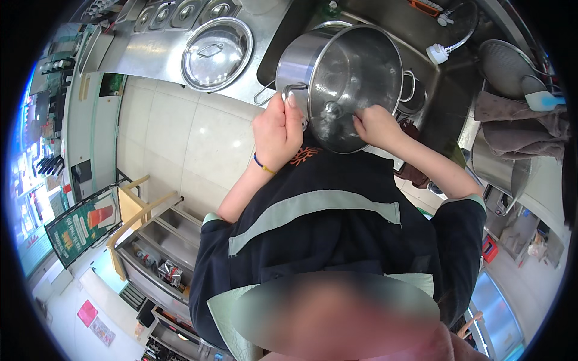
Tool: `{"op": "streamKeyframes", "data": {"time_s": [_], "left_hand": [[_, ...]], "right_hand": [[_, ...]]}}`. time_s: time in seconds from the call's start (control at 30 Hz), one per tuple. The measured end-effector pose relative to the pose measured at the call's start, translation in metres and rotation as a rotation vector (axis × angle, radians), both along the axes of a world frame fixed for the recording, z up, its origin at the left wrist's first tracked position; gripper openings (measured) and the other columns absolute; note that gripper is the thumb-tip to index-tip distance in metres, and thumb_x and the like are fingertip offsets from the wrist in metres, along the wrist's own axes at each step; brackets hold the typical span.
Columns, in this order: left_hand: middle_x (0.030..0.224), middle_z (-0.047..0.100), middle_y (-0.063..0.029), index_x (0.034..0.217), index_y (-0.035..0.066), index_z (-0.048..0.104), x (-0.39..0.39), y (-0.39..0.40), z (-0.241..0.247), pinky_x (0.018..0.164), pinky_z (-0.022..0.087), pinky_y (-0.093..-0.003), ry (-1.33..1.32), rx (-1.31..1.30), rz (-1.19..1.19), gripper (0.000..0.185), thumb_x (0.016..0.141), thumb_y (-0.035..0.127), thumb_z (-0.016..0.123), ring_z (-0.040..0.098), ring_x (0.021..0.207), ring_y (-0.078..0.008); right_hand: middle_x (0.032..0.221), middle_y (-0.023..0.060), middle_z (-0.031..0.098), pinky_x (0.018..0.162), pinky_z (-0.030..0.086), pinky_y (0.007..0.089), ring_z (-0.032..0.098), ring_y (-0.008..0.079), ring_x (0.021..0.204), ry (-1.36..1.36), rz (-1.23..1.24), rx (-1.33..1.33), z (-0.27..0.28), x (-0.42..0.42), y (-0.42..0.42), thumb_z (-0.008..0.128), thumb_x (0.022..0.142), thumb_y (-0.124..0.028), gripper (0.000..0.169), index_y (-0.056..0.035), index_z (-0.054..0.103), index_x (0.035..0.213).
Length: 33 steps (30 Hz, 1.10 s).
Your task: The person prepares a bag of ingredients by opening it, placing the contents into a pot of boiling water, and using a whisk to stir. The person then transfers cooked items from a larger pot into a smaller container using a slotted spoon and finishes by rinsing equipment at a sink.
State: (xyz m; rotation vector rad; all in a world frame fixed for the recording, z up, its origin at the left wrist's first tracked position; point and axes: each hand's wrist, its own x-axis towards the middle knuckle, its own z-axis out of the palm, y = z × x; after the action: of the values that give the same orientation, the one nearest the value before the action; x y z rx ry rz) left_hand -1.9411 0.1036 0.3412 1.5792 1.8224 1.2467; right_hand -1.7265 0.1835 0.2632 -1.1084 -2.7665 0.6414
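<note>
A large stainless steel stockpot is tilted over the sink, its open mouth turned up toward me. My left hand is closed around a side loop handle of the pot. Across the near right part of the rim reaches my right hand, its fingers curled inside the mouth near the inner wall. Whether those fingers pinch anything is hidden. Another loop handle sticks out on the pot's right side. Wet, shiny patches show on the inner surface.
Around the pot is a deep metal sink with a white spray head. A round steel lid lies on the counter at left. At right are a mesh strainer, brown cloths and a blue-white spatula.
</note>
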Motion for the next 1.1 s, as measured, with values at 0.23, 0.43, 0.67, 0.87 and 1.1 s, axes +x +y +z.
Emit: {"op": "streamKeyframes", "data": {"time_s": [0.23,0.43,0.67,0.87,1.1], "left_hand": [[0.05,0.047,-0.0022,0.07,0.002,0.049,-0.003,0.0,-0.005,0.044,0.034,-0.0247,-0.085,0.025,0.079,0.032,0.095,0.021,0.039,0.045,0.043,-0.0084],[0.052,0.05,-0.0064,0.07,0.002,0.049,-0.039,-0.009,-0.034,0.047,0.038,-0.0277,-0.173,-0.097,0.261,0.03,0.093,0.02,0.042,0.049,0.047,-0.0133],[0.047,0.041,0.0024,0.068,0.005,0.045,-0.063,-0.032,-0.065,0.035,0.029,-0.0201,-0.488,-0.018,0.455,0.036,0.094,0.029,0.041,0.038,0.035,-0.0039],[0.045,0.038,0.0023,0.067,0.005,0.043,-0.059,-0.039,-0.071,0.035,0.028,-0.0204,-0.558,-0.014,0.558,0.038,0.094,0.031,0.042,0.036,0.036,-0.0041],[0.048,0.04,0.0013,0.065,0.004,0.044,-0.057,-0.042,-0.067,0.037,0.029,-0.0209,-0.421,-0.007,0.514,0.039,0.094,0.03,0.041,0.036,0.037,-0.0045]], "right_hand": [[0.052,0.0023,0.055,0.034,0.032,0.02,0.048,0.0064,0.039,0.412,-0.536,-1.153,0.062,-0.033,0.032,0.055,0.082,-0.019,0.021,0.0005,0.063,0.077],[0.046,-0.0039,0.041,0.029,0.02,0.0163,0.031,0.001,0.033,0.632,-0.598,-1.204,0.109,-0.009,0.065,0.055,0.087,-0.018,0.02,0.0005,0.059,0.081],[0.055,-0.0039,0.049,0.036,0.027,0.0148,0.04,0.0006,0.043,0.772,-0.631,-0.767,0.109,0.038,0.121,0.058,0.086,-0.023,0.023,-0.0011,0.062,0.093],[0.065,0.0027,0.059,0.049,0.042,0.0228,0.05,0.0122,0.05,0.635,-0.435,-0.127,-0.015,0.028,0.169,0.054,0.087,-0.02,0.027,-0.0066,0.059,0.11],[0.088,0.0077,0.066,0.066,0.045,0.0266,0.058,0.0166,0.075,0.48,-0.406,0.345,-0.048,0.043,0.16,0.053,0.087,-0.019,0.026,-0.0106,0.058,0.111]]}}
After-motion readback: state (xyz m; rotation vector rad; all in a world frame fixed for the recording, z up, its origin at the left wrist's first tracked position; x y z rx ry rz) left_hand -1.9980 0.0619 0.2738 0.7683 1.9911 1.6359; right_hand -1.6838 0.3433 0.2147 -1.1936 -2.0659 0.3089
